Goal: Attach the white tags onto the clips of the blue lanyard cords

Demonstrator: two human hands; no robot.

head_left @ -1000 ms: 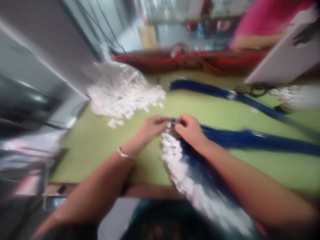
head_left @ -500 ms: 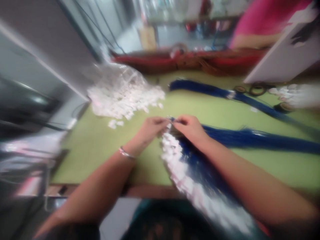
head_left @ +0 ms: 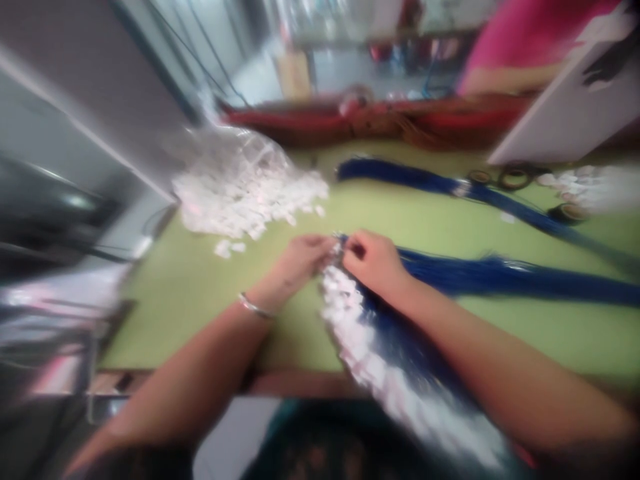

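My left hand [head_left: 306, 253], with a silvery bracelet at the wrist, pinches a small white connector [head_left: 337, 248] at its fingertips; the detail is blurred. My right hand [head_left: 377, 263] meets it there, thumb and curled fingers closed at the end of a blue wire. Below them a long row of white connectors [head_left: 360, 340] runs diagonally over the table's front edge, fixed along a bundle of blue wires [head_left: 400, 333]. Behind my right wrist lies another bundle of blue wires [head_left: 500, 277].
Loose white connectors [head_left: 250, 200] spill from a clear plastic bag [head_left: 265, 147] on the green tabletop [head_left: 175, 313]. A tied blue wire bundle [head_left: 395, 172], scissors [head_left: 515, 177] and more white pieces [head_left: 585, 183] lie at the back right. A person in pink [head_left: 520, 40] is beyond.
My right hand has shifted slightly left, and its fingers have curled more at the connector. My left hand stays almost where it was.
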